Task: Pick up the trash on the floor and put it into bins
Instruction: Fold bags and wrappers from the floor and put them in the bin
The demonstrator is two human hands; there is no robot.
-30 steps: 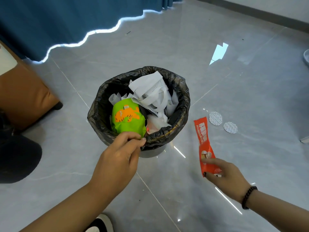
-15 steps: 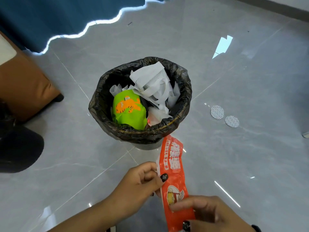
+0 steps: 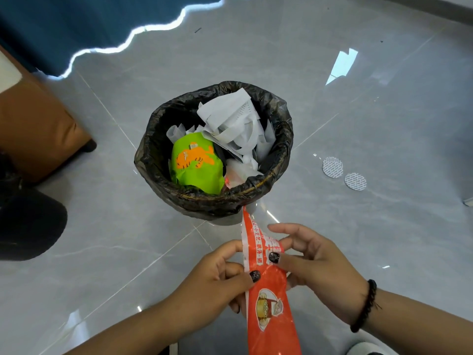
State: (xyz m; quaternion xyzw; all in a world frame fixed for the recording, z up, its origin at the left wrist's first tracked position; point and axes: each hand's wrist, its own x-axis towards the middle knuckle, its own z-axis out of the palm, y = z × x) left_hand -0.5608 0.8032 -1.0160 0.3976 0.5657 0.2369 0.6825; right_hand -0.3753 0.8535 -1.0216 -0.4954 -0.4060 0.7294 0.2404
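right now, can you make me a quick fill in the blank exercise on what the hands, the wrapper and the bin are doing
1. Both hands, the left hand and the right hand, pinch the ____ wrapper.
2. The bin is lined with a ____ bag.
3. Inside the bin, a green packet lies beside crumpled ____ paper.
4. The two round white discs lie on the ____, outside the bin.

Missing words: orange; black; white; floor

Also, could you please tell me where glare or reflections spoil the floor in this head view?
Head view: a bright wavy band below the curtain, a window reflection on the floor upper right, thin streaks near the bin; the red wrapper stays sharp.
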